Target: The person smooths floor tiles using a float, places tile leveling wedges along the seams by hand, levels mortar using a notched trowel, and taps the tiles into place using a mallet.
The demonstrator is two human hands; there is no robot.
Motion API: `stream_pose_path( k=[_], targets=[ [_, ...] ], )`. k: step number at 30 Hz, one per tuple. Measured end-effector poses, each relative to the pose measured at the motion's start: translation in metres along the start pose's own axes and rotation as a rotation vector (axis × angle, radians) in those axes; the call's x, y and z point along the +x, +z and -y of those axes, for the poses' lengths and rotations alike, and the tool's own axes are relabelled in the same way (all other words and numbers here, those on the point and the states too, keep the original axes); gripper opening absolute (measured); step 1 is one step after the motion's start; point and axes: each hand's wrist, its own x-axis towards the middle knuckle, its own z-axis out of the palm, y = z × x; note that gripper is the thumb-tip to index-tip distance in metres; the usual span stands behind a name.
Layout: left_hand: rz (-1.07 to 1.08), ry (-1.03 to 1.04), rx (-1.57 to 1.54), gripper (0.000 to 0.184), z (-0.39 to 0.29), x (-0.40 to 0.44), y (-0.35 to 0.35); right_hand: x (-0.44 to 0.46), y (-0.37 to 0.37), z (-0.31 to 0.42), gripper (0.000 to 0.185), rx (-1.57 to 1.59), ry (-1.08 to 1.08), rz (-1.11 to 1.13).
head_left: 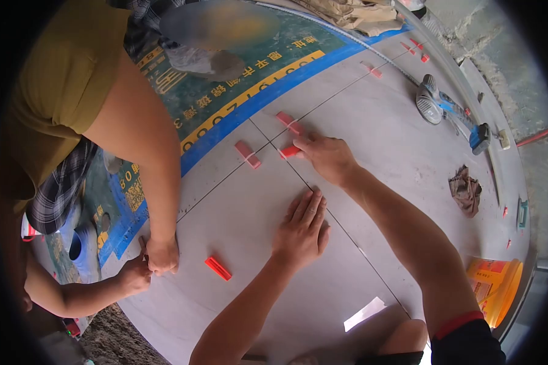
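One red wedge (290,151) lies with its tip at a seam (298,174) between floor tiles (243,213), upper centre of the frame; a straight, level push would likely serve best. The right hand (327,158) pinches its other end, fingers nearly together; the left hand (299,228) lies flat on one tile, fingers slightly parted, gripping nothing.

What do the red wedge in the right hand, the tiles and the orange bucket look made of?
Wedge: probably moulded plastic, satin, evenly bright red. Tiles: likely ceramic or porcelain, pale, smooth, straight-edged, softly shiny. Bucket: apparently plastic, fairly glossy, vividly coloured, thin-rimmed.
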Motion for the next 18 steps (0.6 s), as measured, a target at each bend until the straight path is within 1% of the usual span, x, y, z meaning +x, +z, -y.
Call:
stream_pose_path(
  k=[1, 3, 4, 6, 7, 9, 10, 12, 13, 15, 16, 18],
  targets=[
    [0.004, -0.007, 0.005, 0.058, 0.0, 0.001, 0.0, 0.002, 0.0, -0.005, 0.02, 0.008, -0.005, 0.001],
    [-0.009, 0.002, 0.006, 0.056, 0.001, 0.002, 0.001, 0.007, 0.0, -0.01, 0.015, 0.0, -0.135, 0.057],
    [-0.028, 0.005, 0.004, 0.054, 0.001, 0.002, 0.001, 0.011, 0.003, -0.01, 0.015, 0.006, -0.136, 0.057],
    [-0.03, 0.008, 0.001, 0.054, 0.001, 0.002, 0.002, 0.015, 0.008, -0.002, 0.026, 0.131, -0.216, -0.005],
    [-0.039, 0.014, -0.007, 0.055, 0.002, 0.002, 0.002, 0.016, 0.01, 0.001, 0.026, 0.134, -0.217, -0.006],
    [-0.045, 0.011, -0.029, 0.054, 0.002, 0.003, 0.002, 0.016, 0.008, 0.013, 0.044, 0.06, -0.086, -0.032],
    [-0.032, 0.007, -0.032, 0.054, 0.003, 0.004, 0.001, 0.018, 0.011, 0.016, 0.044, 0.063, -0.083, -0.027],
    [-0.011, -0.006, -0.039, 0.054, 0.001, 0.004, 0.001, 0.021, 0.019, 0.022, 0.047, -0.063, -0.089, -0.102],
    [-0.01, -0.009, -0.05, 0.054, 0.0, 0.005, 0.001, 0.024, 0.023, 0.021, 0.047, -0.06, -0.088, -0.097],
    [-0.003, -0.021, -0.065, 0.054, 0.001, 0.006, 0.001, 0.029, 0.032, 0.024, 0.032, -0.091, -0.08, -0.221],
    [-0.002, -0.023, -0.068, 0.054, 0.001, 0.006, 0.001, 0.03, 0.035, 0.022, 0.032, -0.088, -0.082, -0.211],
    [-0.001, -0.035, -0.082, 0.054, -0.001, 0.006, 0.002, 0.032, 0.032, 0.019, 0.019, -0.075, -0.175, -0.265]
  ],
)
